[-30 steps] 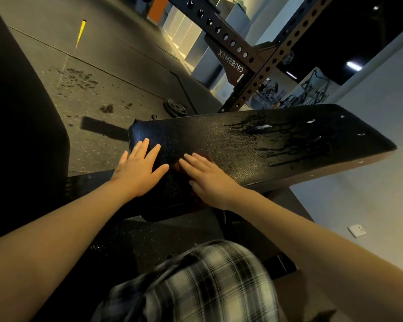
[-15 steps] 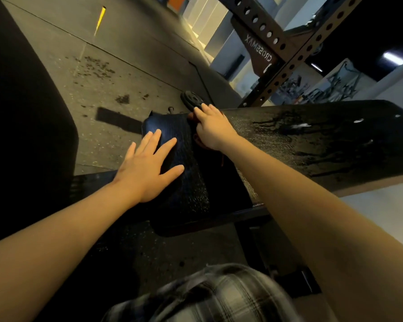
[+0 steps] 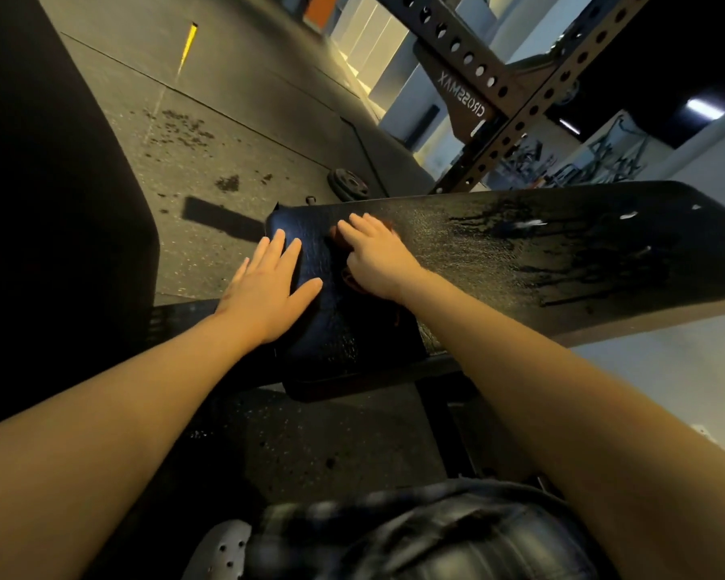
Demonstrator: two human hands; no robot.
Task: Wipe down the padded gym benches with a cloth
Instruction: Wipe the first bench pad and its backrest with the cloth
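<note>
The left grip [image 3: 268, 286] lies flat, fingers spread, on the left end of the padded bench [image 3: 520, 253]. Just beside it, the right grip [image 3: 377, 257] presses the cloth [image 3: 348, 278] down with fingers stretched out.

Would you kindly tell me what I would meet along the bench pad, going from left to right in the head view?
Along it: left hand → right hand → wet streaks.
</note>
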